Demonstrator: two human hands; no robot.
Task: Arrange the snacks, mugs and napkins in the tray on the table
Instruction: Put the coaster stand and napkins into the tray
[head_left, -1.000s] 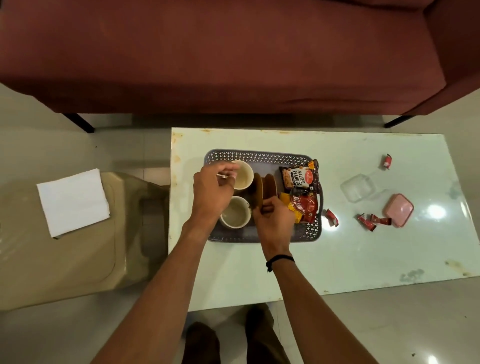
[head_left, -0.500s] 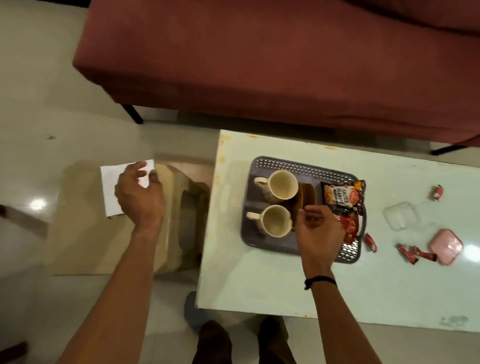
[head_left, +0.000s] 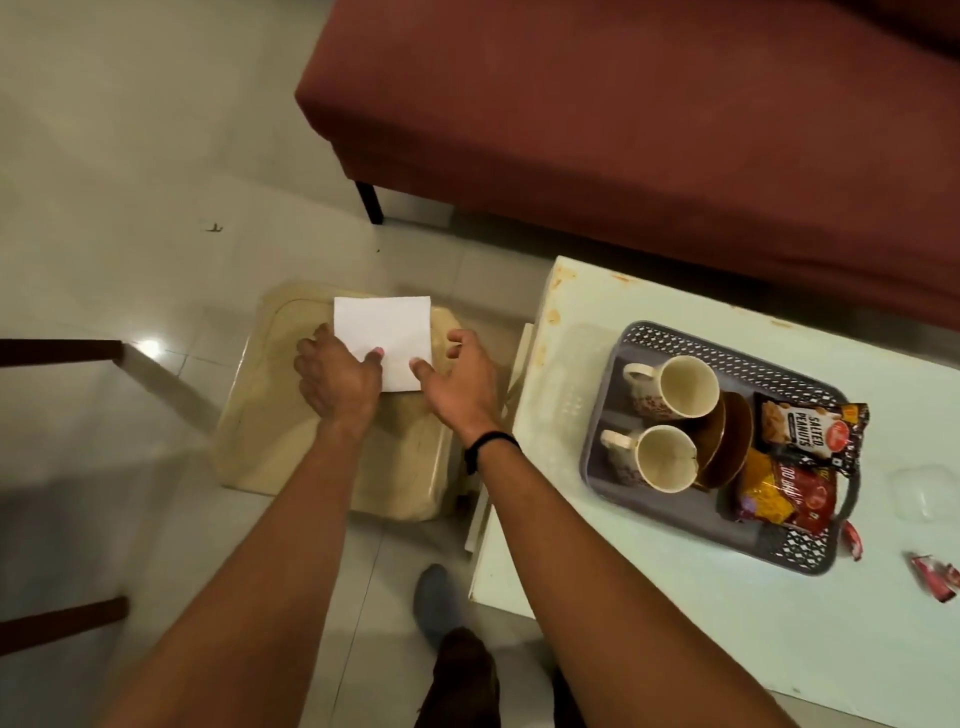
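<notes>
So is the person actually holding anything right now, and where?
Only the white napkin on the beige stool. The left hand presses its near-left corner; whether it is pinched cannot be told. The right hand, open, touches its near-right edge.

A maroon sofa (head_left: 649, 140) is filling the upper right of the frame, pale floor tiles (head_left: 130, 130) are reflecting a light spot at left.
</notes>
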